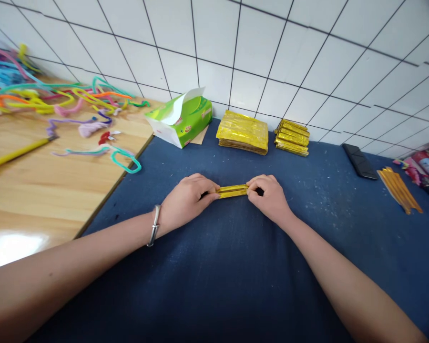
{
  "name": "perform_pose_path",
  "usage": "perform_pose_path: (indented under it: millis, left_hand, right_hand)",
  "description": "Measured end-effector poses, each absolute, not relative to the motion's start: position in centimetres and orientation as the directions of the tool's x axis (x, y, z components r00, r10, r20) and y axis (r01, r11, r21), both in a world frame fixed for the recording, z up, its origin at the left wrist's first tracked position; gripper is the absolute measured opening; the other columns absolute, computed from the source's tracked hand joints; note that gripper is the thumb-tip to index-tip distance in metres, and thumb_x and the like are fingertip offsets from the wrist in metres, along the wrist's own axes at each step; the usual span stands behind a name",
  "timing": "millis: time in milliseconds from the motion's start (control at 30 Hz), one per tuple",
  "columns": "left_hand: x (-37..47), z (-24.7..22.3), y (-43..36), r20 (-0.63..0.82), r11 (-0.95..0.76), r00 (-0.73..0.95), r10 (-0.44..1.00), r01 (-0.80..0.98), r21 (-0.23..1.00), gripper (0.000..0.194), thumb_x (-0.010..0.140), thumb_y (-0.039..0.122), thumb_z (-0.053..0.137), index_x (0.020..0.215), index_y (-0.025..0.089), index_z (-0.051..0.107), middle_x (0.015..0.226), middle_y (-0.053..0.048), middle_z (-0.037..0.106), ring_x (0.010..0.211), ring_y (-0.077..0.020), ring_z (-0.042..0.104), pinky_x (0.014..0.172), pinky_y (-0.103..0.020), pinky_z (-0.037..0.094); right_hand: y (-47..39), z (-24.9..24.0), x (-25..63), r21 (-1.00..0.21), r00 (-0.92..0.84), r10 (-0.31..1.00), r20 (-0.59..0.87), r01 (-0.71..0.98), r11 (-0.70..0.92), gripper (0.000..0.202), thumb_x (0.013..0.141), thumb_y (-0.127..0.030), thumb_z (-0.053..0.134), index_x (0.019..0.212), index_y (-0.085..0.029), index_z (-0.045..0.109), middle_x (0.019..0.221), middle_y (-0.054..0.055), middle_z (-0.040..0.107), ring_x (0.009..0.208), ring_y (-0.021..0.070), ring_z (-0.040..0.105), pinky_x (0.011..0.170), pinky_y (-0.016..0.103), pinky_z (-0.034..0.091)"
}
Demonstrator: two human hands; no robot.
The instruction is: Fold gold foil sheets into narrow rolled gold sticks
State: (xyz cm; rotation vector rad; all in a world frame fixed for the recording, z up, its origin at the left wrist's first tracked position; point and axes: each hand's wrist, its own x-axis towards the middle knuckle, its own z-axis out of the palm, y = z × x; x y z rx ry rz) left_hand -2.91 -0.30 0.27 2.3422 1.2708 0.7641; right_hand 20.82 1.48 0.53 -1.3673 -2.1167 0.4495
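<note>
A narrow folded strip of gold foil paper (233,191) is stretched between my two hands, low over the dark blue tabletop (214,267). Its left end is pinched by the thumb and fingers of my left hand (191,193), which has a silver bangle (154,225) at the wrist. My right hand (268,195) pinches the right end the same way. A lengthwise crease runs along the strip; both its tips are hidden by my fingers. Behind it sit a thick stack of gold foil sheets (242,132) and a smaller pile of folded gold strips (292,137).
A green tissue pack (189,119) stands by the tiled wall (214,43). Off to the right lie a black phone (359,162), several orange-gold strips (399,189) and assorted items at the edge. Colourful pipe cleaners (67,97) and a yellow stick (19,155) cover part of the wooden table (39,190).
</note>
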Motion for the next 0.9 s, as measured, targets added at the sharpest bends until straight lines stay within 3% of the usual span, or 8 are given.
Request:
perform_pose_path:
  millis: [233,433,633,900]
  left_hand:
    - [-4.1,0.6,0.3,0.271,-0.623,0.592,0.759,0.539,0.567,0.018,0.080,0.034,0.063,0.090,0.018,0.064,0.101,-0.003,0.067,0.098,-0.0170,0.058,0.089,-0.033,0.045]
    - [-4.2,0.3,0.5,0.303,-0.628,0.573,0.761,0.536,0.564,0.014,0.085,0.027,0.056,0.091,0.019,0.066,0.098,-0.003,0.068,0.097,-0.0154,0.059,0.091,-0.032,0.045]
    - [-4.2,0.4,0.1,0.309,-0.614,0.558,0.770,0.518,0.596,0.016,0.087,0.026,0.053,0.089,0.018,0.066,0.098,-0.004,0.069,0.099,-0.0157,0.060,0.091,-0.031,0.046]
    - [-3.5,0.7,-0.2,0.271,-0.546,0.496,0.825,0.576,0.609,0.015,0.083,0.021,0.053,0.070,0.017,0.058,0.093,-0.003,0.067,0.091,-0.0149,0.059,0.086,-0.032,0.047]
  right_hand:
    - [1.5,0.9,22.0,-0.578,-0.446,0.846,0.292,0.623,0.528,0.008,0.075,-0.015,0.059,0.073,-0.022,0.060,0.092,0.000,0.067,0.091,0.0158,0.059,0.088,0.036,0.038]
    - [1.5,0.8,22.7,-0.580,-0.487,0.826,0.284,0.599,0.552,0.004,0.079,-0.022,0.062,0.082,-0.025,0.064,0.096,-0.001,0.068,0.094,0.0164,0.059,0.090,0.037,0.039]
    - [1.1,0.5,22.4,-0.583,-0.430,0.857,0.284,0.632,0.511,0.012,0.084,-0.023,0.055,0.078,-0.026,0.065,0.095,-0.001,0.069,0.094,0.0158,0.059,0.090,0.037,0.040]
    - [0.7,0.4,21.2,-0.569,-0.327,0.896,0.302,0.692,0.444,0.015,0.077,-0.016,0.056,0.066,-0.023,0.061,0.088,-0.001,0.068,0.089,0.0169,0.059,0.087,0.037,0.040]
